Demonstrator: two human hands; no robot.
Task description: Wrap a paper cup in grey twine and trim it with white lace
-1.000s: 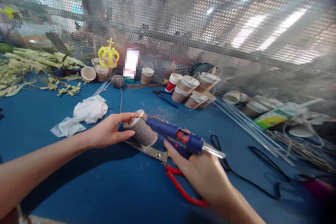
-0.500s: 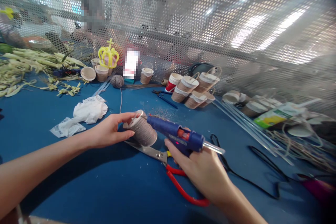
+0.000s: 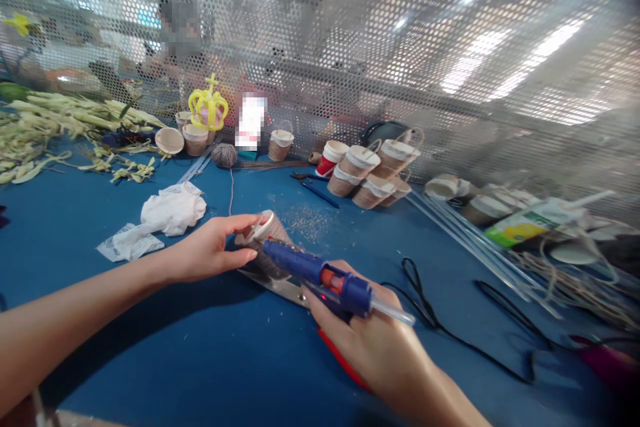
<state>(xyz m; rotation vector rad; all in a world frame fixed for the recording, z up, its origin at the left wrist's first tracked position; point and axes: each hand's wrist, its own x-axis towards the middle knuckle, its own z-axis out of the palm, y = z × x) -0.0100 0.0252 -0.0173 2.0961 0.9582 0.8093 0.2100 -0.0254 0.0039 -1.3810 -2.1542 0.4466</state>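
My left hand point(image 3: 225, 248) grips the rim of a paper cup point(image 3: 274, 232) wound with grey-brown yarn, which lies tilted on the table. In my right hand point(image 3: 365, 333) is a blue hot glue gun point(image 3: 305, 265), with a clear glue stick point(image 3: 393, 312) jutting from its back. The gun's nozzle is at the cup's side near the rim; whether they touch I cannot tell. Beneath the cup and my right hand lie scissors point(image 3: 286, 288) with red handles, partly hidden. A strand of yarn runs from behind my left hand to a grey yarn ball point(image 3: 224, 155).
Crumpled white cloth point(image 3: 173, 210) lies at left. Wrapped cups point(image 3: 373, 190) are stacked at the back right, beside pliers point(image 3: 317, 190). Glue sticks point(image 3: 465, 243) and a black cord point(image 3: 460, 340) lie at right. A perforated metal screen point(image 3: 320, 33) stands behind a yellow crown point(image 3: 209, 107).
My right hand has brought the glue gun left and slightly down across the cup, covering more of the scissors. My left hand and the cup have hardly moved.
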